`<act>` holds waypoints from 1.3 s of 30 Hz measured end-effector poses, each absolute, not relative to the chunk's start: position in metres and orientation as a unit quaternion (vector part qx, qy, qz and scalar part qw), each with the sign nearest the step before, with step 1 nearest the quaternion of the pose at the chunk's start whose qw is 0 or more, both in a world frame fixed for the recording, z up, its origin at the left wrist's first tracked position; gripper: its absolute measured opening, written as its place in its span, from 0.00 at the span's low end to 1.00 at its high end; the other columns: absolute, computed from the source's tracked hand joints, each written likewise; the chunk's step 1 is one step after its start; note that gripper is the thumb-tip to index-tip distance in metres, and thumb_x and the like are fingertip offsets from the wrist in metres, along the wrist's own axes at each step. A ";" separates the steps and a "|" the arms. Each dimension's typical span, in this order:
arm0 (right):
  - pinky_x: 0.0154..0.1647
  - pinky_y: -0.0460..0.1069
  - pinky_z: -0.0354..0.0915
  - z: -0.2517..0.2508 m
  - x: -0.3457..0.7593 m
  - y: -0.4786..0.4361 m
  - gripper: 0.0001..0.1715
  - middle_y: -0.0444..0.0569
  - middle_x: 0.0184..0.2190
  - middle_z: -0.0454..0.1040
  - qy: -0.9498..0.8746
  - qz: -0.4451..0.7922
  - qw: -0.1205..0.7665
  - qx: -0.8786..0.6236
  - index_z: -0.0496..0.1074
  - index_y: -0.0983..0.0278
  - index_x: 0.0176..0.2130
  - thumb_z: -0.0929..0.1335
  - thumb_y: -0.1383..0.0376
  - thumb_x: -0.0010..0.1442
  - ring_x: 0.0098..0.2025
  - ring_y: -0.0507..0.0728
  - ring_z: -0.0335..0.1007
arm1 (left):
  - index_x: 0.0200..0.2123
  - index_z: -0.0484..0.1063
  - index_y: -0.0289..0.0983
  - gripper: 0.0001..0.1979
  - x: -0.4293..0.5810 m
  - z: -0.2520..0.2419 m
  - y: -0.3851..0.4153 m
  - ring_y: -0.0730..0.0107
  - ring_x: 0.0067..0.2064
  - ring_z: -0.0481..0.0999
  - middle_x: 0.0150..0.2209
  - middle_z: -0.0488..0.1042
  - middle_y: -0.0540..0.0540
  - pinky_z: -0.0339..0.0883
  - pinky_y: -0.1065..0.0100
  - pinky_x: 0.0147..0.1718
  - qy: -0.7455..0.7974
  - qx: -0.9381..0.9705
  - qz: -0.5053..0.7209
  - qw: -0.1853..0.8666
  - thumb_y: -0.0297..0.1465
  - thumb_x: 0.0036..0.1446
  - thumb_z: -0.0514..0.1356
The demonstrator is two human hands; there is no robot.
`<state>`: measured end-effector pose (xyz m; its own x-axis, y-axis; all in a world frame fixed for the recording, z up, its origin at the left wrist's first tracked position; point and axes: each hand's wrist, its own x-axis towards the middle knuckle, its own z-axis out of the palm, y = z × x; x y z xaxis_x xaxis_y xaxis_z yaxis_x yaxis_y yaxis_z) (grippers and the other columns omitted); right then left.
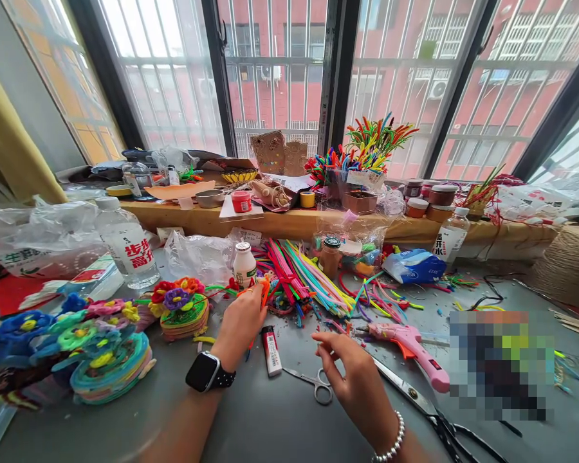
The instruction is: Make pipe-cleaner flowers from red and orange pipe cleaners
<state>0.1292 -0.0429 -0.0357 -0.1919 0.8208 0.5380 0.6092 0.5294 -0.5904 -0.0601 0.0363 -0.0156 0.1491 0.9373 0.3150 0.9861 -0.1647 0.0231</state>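
Observation:
My left hand [238, 325], wearing a black smartwatch, is closed around an orange pipe cleaner [265, 290] that sticks up past the fingers. My right hand [350, 366] hovers to the right with thumb and index finger loosely curved, a small gap between their tips and nothing visible in them. Small scissors [313, 384] lie beside the right fingers, partly hidden by them. Between my hands rests a white and red tube [271, 352]. Large scissors [415, 392] lie right of my right hand. Bundled pipe cleaners [313, 276] in many colours spread out beyond both hands.
A pink glue gun [410, 344] lies at right. Fuzzy flower-topped cakes [110, 366] stand at left, near a water bottle [128, 247]. A small white bottle [244, 262] and brown jar [330, 256] stand ahead. Pots and craft supplies crowd the wooden sill [280, 223].

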 end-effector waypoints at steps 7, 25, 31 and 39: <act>0.35 0.48 0.64 -0.037 0.129 -0.045 0.14 0.48 0.30 0.73 -0.773 0.121 0.413 -0.466 0.65 0.63 0.41 0.59 0.73 0.54 0.33 0.55 0.68 | 0.43 0.58 0.34 0.14 -0.057 -0.017 0.036 0.62 0.40 0.71 0.37 0.71 0.40 0.62 0.69 0.33 -0.652 -0.743 -0.122 0.094 0.28 0.52 0.49; 0.34 0.50 0.65 -0.043 0.127 -0.042 0.15 0.49 0.31 0.72 -0.783 0.113 0.392 -0.469 0.66 0.66 0.41 0.60 0.74 0.53 0.33 0.56 0.68 | 0.44 0.60 0.34 0.14 -0.060 -0.016 0.039 0.63 0.38 0.72 0.37 0.72 0.40 0.62 0.69 0.32 -0.651 -0.739 -0.130 0.114 0.27 0.53 0.48; 0.35 0.50 0.64 -0.043 0.127 -0.041 0.13 0.50 0.30 0.72 -0.778 0.126 0.403 -0.464 0.67 0.66 0.40 0.60 0.72 0.54 0.33 0.56 0.67 | 0.43 0.63 0.33 0.14 -0.061 -0.002 0.035 0.59 0.37 0.72 0.36 0.73 0.39 0.62 0.67 0.31 -0.648 -0.717 -0.226 0.124 0.30 0.54 0.48; 0.32 0.47 0.66 -0.042 0.131 -0.038 0.18 0.51 0.36 0.70 -0.672 0.284 0.520 -0.444 0.62 0.65 0.46 0.55 0.61 0.59 0.36 0.54 0.68 | 0.39 0.63 0.32 0.17 -0.013 0.000 0.007 0.67 0.33 0.72 0.33 0.72 0.45 0.65 0.69 0.33 -0.407 -0.715 -0.386 -0.418 0.37 0.48 0.55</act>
